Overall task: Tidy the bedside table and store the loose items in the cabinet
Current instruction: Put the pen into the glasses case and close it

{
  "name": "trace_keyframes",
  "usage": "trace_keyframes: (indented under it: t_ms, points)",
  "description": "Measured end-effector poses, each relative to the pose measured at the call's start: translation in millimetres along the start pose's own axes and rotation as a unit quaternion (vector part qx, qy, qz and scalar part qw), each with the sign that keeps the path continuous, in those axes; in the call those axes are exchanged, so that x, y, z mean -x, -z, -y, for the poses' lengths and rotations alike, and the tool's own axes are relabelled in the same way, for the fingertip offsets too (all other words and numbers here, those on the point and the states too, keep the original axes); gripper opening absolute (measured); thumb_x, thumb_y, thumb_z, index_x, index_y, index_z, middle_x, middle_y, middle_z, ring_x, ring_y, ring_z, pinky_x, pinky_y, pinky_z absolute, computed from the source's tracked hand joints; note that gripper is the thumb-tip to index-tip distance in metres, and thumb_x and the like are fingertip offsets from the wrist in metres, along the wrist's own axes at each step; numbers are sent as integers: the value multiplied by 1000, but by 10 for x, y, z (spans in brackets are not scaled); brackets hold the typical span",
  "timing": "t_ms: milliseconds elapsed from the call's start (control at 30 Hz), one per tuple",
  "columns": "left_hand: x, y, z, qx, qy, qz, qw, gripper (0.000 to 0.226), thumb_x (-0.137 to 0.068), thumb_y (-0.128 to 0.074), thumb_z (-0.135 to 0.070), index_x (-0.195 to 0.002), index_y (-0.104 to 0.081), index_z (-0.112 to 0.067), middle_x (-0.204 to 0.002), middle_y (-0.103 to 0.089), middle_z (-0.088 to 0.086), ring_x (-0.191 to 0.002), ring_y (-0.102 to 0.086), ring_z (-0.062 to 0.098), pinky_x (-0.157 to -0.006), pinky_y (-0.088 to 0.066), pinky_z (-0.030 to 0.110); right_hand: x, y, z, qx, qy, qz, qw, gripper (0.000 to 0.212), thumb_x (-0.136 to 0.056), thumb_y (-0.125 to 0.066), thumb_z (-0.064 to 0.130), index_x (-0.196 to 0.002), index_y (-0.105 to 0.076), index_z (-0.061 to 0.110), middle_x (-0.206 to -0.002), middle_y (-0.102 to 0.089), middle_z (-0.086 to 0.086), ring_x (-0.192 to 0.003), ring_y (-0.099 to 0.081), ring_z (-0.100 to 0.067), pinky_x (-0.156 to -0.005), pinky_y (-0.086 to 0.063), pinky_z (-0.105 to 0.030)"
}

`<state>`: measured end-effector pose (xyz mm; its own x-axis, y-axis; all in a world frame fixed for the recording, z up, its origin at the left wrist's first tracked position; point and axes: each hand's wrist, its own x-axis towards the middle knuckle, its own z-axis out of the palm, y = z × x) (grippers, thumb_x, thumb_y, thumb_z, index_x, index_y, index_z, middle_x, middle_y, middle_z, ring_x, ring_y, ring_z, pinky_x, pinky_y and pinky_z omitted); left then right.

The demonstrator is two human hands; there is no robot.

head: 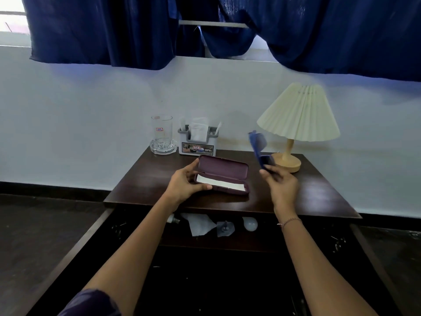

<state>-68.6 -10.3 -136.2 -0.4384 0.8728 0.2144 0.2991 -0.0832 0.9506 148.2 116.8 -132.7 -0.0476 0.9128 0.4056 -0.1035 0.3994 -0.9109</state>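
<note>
An open maroon glasses case [224, 173] lies on the dark wooden bedside table [319, 197], its lid raised and a white cloth in its tray. My left hand [185, 182] grips the case's left end. My right hand [281, 185] holds blue folded glasses [259, 149] upright, above and to the right of the case. Below the tabletop the cabinet [227, 270] stands open, both doors swung out, with a shelf holding loose items.
A glass mug [162, 135] and a grey tissue holder [197, 140] stand at the table's back edge against the wall. A pleated cream lamp [298, 117] occupies the back right corner. On the shelf lie a white cloth [200, 224], a bulb [250, 223] and small objects.
</note>
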Motion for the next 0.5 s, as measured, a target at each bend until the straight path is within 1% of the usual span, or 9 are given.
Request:
trace_keyframes:
  t_ms: [67,100,167,200,233,300,367,433,500]
  points:
    - [-7,-12,7,5,1,-4,1000,96,-58,-85,-5,-141,-39,-17,-116,-66,5,-113,-59,13,-94,-45,22,48,-33,28,63,64,90,992,24,-71,-76,5,-87,-71,23,-87,-70,1,-79,-66,3,-73,-49,-8]
    - [-10,-16,9,8,3,-4,1000,96,-58,-85,-5,-141,-39,-16,-116,-66,5,-113,-59,14,-94,-45,23,70,-42,30,86,86,134,984,26,-71,-77,6,-85,-71,26,-88,-71,2,-81,-66,4,-74,-49,-8]
    - [-15,-11,3,13,8,-4,1000,97,-57,-86,-5,-141,-39,-16,-119,-65,6,-114,-58,14,-94,-45,23,82,-65,42,126,102,189,968,28,-70,-78,9,-83,-71,33,-88,-72,5,-84,-66,-1,-76,-51,-13]
    - [-14,-10,3,13,9,-4,1000,97,-57,-86,-5,-141,-39,-15,-120,-65,7,-115,-58,14,-95,-46,24,85,-72,49,150,105,204,962,28,-70,-79,12,-83,-72,35,-87,-71,8,-83,-66,-3,-76,-52,-16]
    - [-14,-11,6,14,9,-4,1000,97,-57,-86,-4,-141,-39,-15,-122,-64,8,-115,-58,15,-97,-46,26,87,-68,55,180,113,216,953,27,-69,-80,15,-85,-72,36,-86,-69,12,-81,-65,-2,-75,-52,-16]
    - [-12,-14,8,17,11,-4,1000,97,-57,-86,-4,-141,-38,-14,-122,-64,10,-114,-59,17,-101,-46,31,91,-61,64,239,147,235,931,28,-69,-80,18,-88,-73,36,-83,-63,19,-79,-60,3,-75,-46,-8]
    - [-11,-11,9,11,13,-3,1000,98,-57,-86,-5,-142,-37,-13,-122,-63,12,-115,-59,19,-102,-45,34,105,-75,83,264,163,253,916,27,-69,-79,19,-91,-74,32,-82,-60,23,-82,-58,4,-76,-42,-5]
    - [-12,-11,8,7,10,0,1000,98,-57,-86,-5,-142,-38,-12,-123,-63,11,-114,-59,18,-102,-46,33,118,-85,110,269,161,271,910,25,-72,-77,18,-94,-74,29,-85,-60,22,-87,-58,1,-81,-43,-9]
    - [-9,-10,3,8,11,0,1000,98,-57,-86,-4,-141,-38,-12,-123,-63,12,-111,-61,18,-101,-46,32,131,-86,130,268,161,286,906,23,-75,-75,17,-92,-74,32,-84,-61,24,-89,-59,2,-82,-44,-13]
